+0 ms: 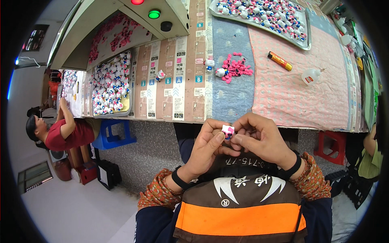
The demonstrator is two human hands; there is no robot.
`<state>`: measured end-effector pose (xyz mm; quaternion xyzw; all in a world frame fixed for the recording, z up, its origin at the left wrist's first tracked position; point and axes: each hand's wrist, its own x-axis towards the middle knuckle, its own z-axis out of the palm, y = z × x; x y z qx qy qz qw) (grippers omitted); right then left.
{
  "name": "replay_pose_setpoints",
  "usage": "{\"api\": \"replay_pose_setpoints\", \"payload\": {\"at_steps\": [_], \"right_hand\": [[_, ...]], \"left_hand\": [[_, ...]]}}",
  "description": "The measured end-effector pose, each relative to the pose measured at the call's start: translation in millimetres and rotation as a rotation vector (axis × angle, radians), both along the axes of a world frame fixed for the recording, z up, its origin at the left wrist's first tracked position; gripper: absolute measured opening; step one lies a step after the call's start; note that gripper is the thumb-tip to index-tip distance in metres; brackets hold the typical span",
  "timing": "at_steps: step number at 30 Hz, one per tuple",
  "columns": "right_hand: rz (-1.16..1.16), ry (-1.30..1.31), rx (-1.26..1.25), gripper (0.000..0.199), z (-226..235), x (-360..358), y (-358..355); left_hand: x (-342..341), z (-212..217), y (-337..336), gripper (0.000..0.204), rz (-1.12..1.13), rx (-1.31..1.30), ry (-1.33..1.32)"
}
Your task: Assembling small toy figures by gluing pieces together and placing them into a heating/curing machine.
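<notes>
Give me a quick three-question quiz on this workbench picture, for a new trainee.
1. True or false: both hands, left hand and right hand, pinch the same small figure.
2. What lies nearest the pink pile?
A. glue bottle
B. two loose figures
C. green button
3. What colour is the stool under the table, on the left?

Key
1. True; the thumbs and fingertips of both meet on it.
2. B; the figures sit just left of the pile.
3. Blue.
</notes>
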<state>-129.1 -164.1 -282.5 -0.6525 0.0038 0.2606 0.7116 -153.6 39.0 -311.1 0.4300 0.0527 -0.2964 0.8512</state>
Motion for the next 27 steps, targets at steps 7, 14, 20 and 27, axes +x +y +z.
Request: {"api": "replay_pose_setpoints", "payload": {"at_steps": [7,14,20,27], "right_hand": [[0.015,0.104,0.040,0.012,-0.6,3.6,0.3],[0.002,0.082,0.082,0.011,-6.3,2.2,1.3],[0.033,0.093,0.102,0.012,-11.9,3.9,0.9],[0.038,0.251,0.227,0.019,-11.9,10.5,-6.3]], "left_hand": [[3.3,1.0,0.0,0.022,-0.026,-0.033,0.056],[3.0,-3.7,-1.8,0.017,0.007,-0.071,0.084],[3.6,-4.8,-0.6,0.015,0.009,-0.055,0.091],[6.1,-1.7,-1.1,0.023,-0.008,-0.021,0.118]]}}
